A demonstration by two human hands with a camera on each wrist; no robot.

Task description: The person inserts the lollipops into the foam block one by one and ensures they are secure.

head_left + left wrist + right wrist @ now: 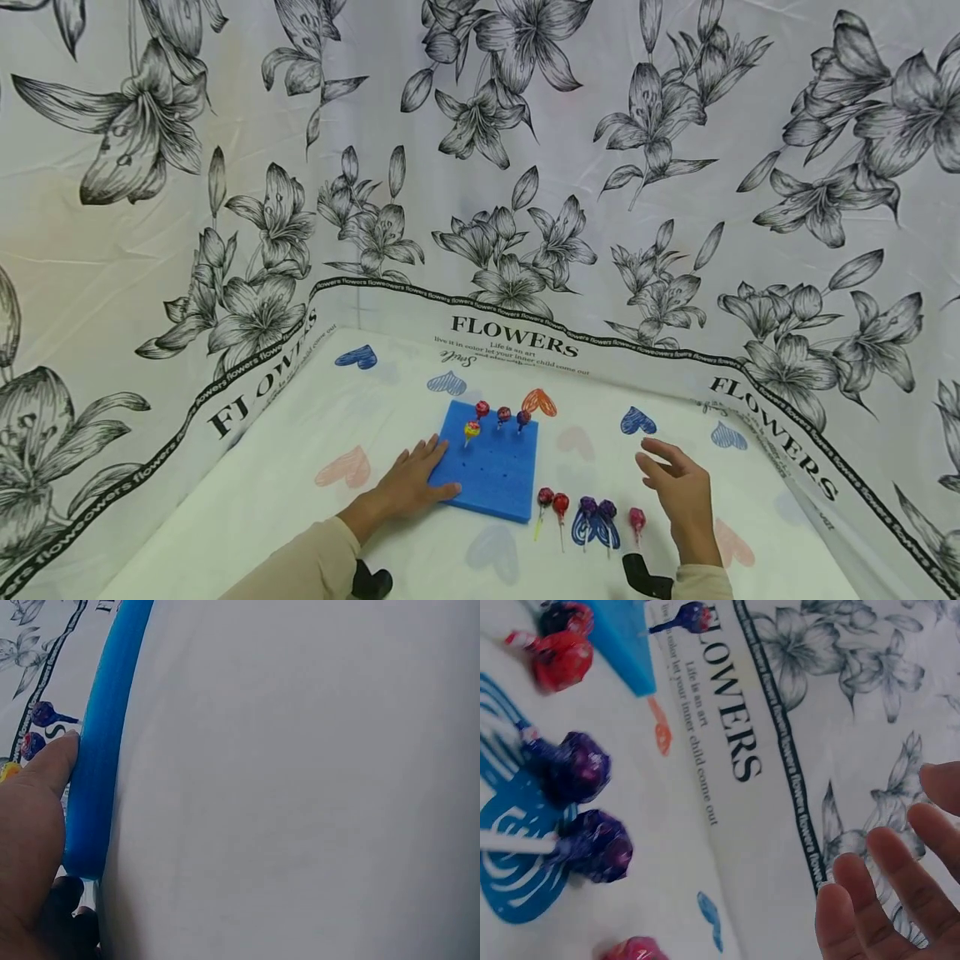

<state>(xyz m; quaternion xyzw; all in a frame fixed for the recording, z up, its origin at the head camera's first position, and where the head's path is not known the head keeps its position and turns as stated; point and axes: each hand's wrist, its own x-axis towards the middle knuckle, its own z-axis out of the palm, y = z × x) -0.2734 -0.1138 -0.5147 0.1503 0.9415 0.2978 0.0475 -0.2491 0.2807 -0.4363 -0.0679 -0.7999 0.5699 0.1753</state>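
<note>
My left hand (411, 482) rests on the left edge of a blue foam board (491, 492), with the thumb over the front left corner. Several lollipops stand upright in the board's far part, among them a yellow one (472, 430), a red one (482, 409) and a purple one (522, 417). Small holes dot the rest of its top. My right hand (681, 492) hovers at the right with loosely bent fingers and nothing in them. Nearest to it lies a pink lollipop (637, 520). In the right wrist view, its spread fingers are apart from the purple lollipops (592, 846).
Right of the board, a row of loose lollipops includes a red one (560, 505) and a purple one (588, 507). A white cloth (360, 533) printed with hearts covers the table. Flower-printed curtains (517, 208) rise behind and at both sides.
</note>
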